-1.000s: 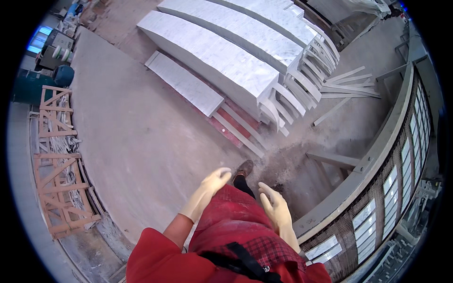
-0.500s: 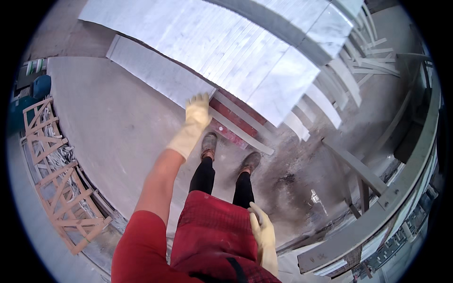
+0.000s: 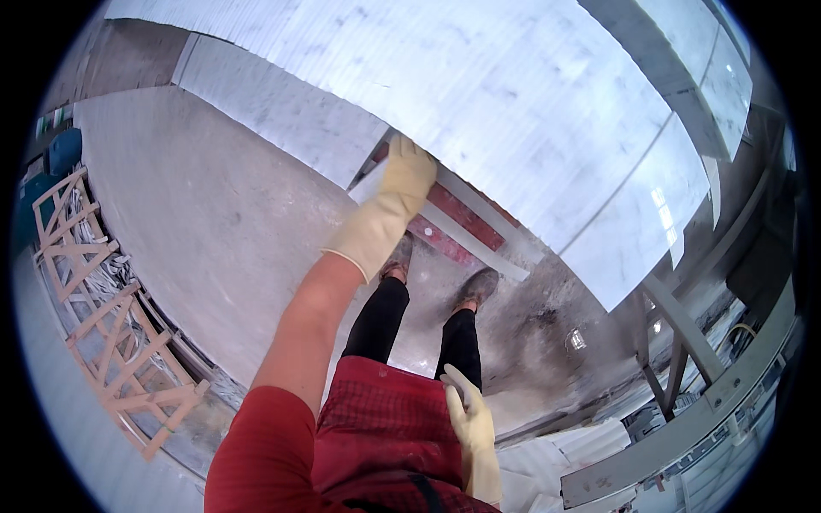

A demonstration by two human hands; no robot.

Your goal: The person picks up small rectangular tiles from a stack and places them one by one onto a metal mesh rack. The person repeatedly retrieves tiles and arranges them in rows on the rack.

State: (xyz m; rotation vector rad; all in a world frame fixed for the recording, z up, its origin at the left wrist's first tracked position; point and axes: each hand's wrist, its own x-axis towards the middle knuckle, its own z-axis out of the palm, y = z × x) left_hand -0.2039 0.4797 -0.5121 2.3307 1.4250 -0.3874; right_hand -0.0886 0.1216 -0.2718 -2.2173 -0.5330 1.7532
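Note:
My left hand (image 3: 409,171), in a cream rubber glove, reaches to the lower edge of a stack of white, grey-veined marble slabs (image 3: 479,103). Its fingers are stretched out against that edge, and their tips are partly hidden. Close by on the left is the end of a lower marble slab (image 3: 274,107). Below the hand, pale strips (image 3: 479,244) cross a red support (image 3: 466,214). My right hand (image 3: 469,415), gloved alike, hangs beside my red apron (image 3: 385,410). Its fingers are loosely apart, and nothing shows in them.
Wooden crate frames (image 3: 120,325) with pale scraps stand at the left. A long metal beam (image 3: 684,436) curves along the lower right, with a grey strut (image 3: 684,329) near it. My shoes (image 3: 479,286) are on the dusty, stained floor (image 3: 231,222) close to the stack.
My left hand has moved right and slightly up, from the lower slab's end to the stack's edge. The stack fills more of the view, its near corner lower and farther right.

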